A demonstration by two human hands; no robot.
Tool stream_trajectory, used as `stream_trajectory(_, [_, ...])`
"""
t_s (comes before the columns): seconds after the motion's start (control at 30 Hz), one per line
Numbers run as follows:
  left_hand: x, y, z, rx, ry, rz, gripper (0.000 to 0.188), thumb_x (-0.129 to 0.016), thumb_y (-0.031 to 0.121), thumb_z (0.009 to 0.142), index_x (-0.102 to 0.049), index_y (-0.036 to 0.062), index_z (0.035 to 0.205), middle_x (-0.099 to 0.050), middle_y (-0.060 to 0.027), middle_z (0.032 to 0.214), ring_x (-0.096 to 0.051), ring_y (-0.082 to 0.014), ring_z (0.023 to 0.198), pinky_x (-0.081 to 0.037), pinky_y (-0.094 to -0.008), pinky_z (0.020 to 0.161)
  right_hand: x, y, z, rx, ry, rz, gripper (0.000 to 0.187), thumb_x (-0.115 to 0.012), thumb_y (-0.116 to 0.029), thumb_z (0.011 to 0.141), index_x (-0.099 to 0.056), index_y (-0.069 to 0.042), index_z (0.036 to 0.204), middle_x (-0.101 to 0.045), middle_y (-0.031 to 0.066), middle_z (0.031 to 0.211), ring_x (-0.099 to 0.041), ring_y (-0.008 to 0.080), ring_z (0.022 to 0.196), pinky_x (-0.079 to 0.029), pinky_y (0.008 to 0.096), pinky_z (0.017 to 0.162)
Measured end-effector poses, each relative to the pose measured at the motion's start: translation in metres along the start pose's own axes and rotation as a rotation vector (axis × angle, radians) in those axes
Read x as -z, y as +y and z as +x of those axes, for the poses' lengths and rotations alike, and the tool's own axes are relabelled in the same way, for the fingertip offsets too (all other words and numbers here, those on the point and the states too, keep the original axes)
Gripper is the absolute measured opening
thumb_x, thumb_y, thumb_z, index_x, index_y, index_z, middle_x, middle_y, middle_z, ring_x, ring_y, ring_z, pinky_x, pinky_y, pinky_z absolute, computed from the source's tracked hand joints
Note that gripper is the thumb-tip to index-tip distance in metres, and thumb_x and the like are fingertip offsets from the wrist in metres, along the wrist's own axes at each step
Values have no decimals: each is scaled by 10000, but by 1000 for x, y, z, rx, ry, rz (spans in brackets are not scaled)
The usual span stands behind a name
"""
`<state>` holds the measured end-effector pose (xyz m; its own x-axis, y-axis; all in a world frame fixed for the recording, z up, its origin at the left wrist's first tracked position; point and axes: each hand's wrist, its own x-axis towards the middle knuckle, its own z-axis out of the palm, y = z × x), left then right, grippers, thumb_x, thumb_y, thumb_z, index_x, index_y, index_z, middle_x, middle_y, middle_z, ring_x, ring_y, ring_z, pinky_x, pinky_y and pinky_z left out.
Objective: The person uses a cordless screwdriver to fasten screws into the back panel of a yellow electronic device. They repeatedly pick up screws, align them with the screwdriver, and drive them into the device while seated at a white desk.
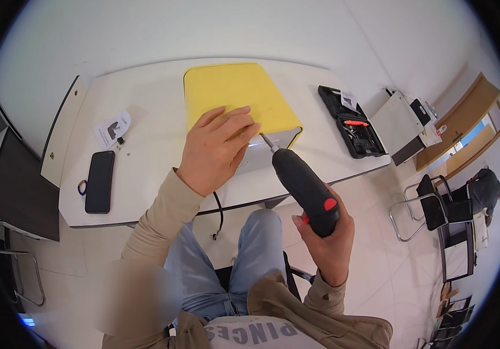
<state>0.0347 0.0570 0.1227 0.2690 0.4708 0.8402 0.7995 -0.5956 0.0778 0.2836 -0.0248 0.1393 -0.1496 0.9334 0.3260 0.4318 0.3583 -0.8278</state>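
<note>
A box-shaped appliance with a yellow cover [232,84] and a pale metal front [276,141] stands on the table before me. My left hand [218,145] grips its near edge, fingers bent over the cover and the thumb partly hidden at the front. In my right hand [334,244] is a black cordless screwdriver [302,186] with red buttons, held by its handle. Its metal bit points at the front edge of the cover, right by my left fingertips. Whether a screw sits at the tip is too small to tell.
On the table's right lies an open black tool case [357,136] with bits and an orange tool. A black phone [99,182], a ring-shaped item and a printed leaflet [112,129] lie left. A power cord [221,215] hangs off the front edge. Another person bends near a chair [433,198].
</note>
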Motion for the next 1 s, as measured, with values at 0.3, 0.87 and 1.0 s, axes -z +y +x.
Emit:
stream_trajectory(0.3, [0,1,0,14,24,-12,368,-725,-44,736,-704,74,1084,-666,-41,1108,-641,-265,1168,-502,-456,981,1,-5,2,26,-3,-39,646,-790,0,770,-532,23,1362,-732,152,947,-730,183,797,-557,298,768])
stream_trajectory(0.87, [-2,2,-1,24,61,-11,365,-737,-33,730,-713,87,1075,-675,-40,1076,-654,-269,1134,-502,-444,963,-5,4,-2,13,6,5,649,-796,-8,774,-527,23,1364,-724,168,1000,-718,185,849,-550,299,792])
stream_trajectory(1.0, [-1,3,-1,27,65,-7,365,-739,-30,730,-715,89,1074,-675,-42,1072,-656,-276,1127,-504,-443,955,-6,4,-3,13,-3,37,667,-798,-4,771,-521,21,1377,-721,160,1002,-711,171,822,-550,296,784])
